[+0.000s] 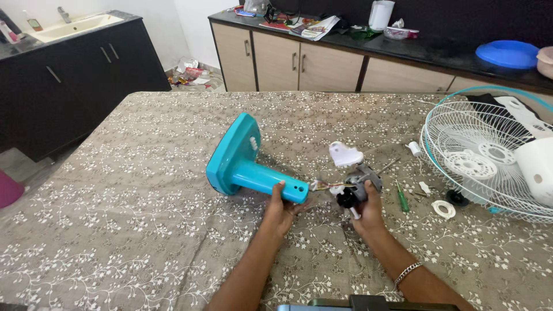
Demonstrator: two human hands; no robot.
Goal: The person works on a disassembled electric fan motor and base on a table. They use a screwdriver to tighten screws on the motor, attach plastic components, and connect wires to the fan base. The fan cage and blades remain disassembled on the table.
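A teal fan stand (241, 161) lies on its side on the patterned tablecloth (132, 213), its base toward the left. My left hand (280, 210) grips the open end of its column. My right hand (367, 208) holds a small grey and black fan motor (357, 185), joined to the column by thin wires. A white plastic bracket (345, 154) lies just behind the motor.
A white wire fan guard (478, 155) with a teal rim rests at the right, with white fan parts on it. A green screwdriver (401, 197), a white ring (443, 208) and small loose parts lie between. Cabinets and a sink stand behind.
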